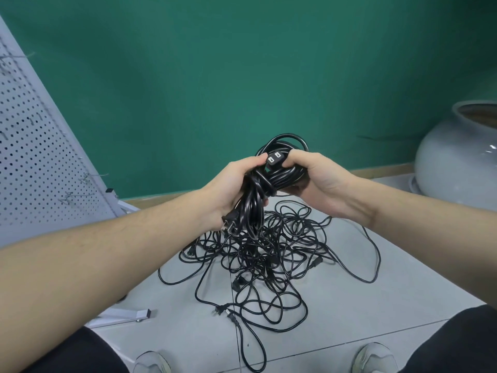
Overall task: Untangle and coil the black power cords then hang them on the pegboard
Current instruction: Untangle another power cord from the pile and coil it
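Observation:
A coiled black power cord (279,173) is held up in front of me, wrapped round its middle with its own end. My left hand (231,189) grips the lower loops, with a pronged plug (228,223) sticking out under the palm. My right hand (320,179) grips the upper loops and pinches the two-hole connector end (274,158) with the thumb. Below on the floor lies a tangled heap of black cords (269,259) with several plugs. The white pegboard (40,157) with metal hooks stands at the left.
A large pale ceramic jar (460,157) stands at the right by the green wall (242,76). The pegboard's white foot bar (126,314) lies on the grey tiled floor at lower left. My knees and shoes frame the bottom edge.

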Available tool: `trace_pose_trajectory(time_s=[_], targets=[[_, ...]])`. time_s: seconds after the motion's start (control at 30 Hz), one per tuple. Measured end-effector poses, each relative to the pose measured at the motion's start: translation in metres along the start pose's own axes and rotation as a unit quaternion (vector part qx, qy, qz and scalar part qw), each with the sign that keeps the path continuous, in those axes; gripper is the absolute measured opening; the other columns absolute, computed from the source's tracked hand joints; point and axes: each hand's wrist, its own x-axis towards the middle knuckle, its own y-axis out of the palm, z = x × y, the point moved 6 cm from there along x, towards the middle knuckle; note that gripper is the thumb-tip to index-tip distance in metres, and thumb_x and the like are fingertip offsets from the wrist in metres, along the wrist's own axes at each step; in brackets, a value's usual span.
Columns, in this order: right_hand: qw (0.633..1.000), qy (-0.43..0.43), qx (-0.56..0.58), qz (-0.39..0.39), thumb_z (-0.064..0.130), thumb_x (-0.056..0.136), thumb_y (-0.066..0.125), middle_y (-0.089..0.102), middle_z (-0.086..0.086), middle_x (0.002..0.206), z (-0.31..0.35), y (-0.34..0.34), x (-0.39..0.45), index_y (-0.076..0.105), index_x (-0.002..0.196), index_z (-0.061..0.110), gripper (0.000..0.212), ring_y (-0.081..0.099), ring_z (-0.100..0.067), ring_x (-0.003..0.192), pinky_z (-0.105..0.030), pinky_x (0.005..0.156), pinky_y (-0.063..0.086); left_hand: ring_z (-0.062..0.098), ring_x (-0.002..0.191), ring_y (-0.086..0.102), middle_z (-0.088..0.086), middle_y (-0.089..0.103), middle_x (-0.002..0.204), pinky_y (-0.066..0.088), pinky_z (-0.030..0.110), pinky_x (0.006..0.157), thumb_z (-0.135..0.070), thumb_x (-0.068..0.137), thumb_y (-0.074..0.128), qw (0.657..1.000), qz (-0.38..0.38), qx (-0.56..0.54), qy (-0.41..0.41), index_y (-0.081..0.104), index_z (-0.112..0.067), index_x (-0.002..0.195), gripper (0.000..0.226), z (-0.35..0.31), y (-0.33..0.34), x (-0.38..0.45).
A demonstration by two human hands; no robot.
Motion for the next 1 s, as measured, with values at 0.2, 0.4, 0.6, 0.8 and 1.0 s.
trace_pose_trajectory(time_s=[0.2,0.4,0.6,0.8,1.0], targets=[[0.998,-0.035,-0.020,-0.058,-0.003,0.079,0.062,0.063,-0.007,0.107,0.004,-0.012,0.001,0.050,0.123,0.013,0.048,0.060,-0.022,0.094,-0.036,0.092,0.050,0.019,0.058,0.061,0.006,0.065,0.066,0.045,0.032,0.061,-0.052,0.095,0.060,1.000,-0.001,0.012,0.001,0.069,-0.015,0.090,0.039,0.003,0.003,-0.001],[0.995,-0.070,-0.064,0.011,-0.011,0.093,0.053,0.067,-0.008,0.101,0.011,-0.007,-0.006,0.043,0.115,0.028,0.046,0.063,-0.023,0.083,-0.035,0.076,0.056,0.016,0.057,0.058,0.005,0.064,0.069,0.045,0.022,0.046,-0.052,0.097,0.059,1.000,0.014,-0.009,0.009,0.067,-0.013,0.101,0.039,0.004,0.005,0.001],[0.880,-0.278,-0.379,-0.066,0.008,0.087,0.076,0.049,0.005,0.126,0.033,-0.007,-0.019,0.042,0.103,0.037,0.048,0.059,-0.016,0.080,-0.023,0.080,0.051,0.012,0.051,0.059,0.000,0.064,0.064,0.045,0.020,0.045,-0.050,0.097,0.060,0.999,0.001,0.010,0.053,0.054,-0.021,0.109,0.032,0.002,0.001,0.003],[0.774,-0.321,-0.531,-0.127,0.048,0.074,0.080,0.057,0.007,0.134,0.031,-0.008,-0.017,0.068,0.097,0.029,0.032,0.052,-0.018,0.122,-0.029,0.104,0.037,0.013,0.053,0.055,-0.003,0.062,0.059,0.044,0.023,0.048,-0.051,0.097,0.061,0.996,0.008,0.019,0.084,0.047,-0.020,0.105,0.035,0.002,0.003,0.006],[0.801,-0.325,-0.493,-0.097,0.029,0.081,0.083,0.060,0.008,0.136,0.031,-0.006,-0.017,0.069,0.096,0.024,0.021,0.049,-0.011,0.130,-0.008,0.106,0.026,0.011,0.060,0.066,0.000,0.071,0.077,0.051,0.025,0.056,-0.070,0.092,0.053,0.987,-0.046,0.118,0.095,0.060,-0.026,0.113,0.049,0.000,-0.006,0.010]])
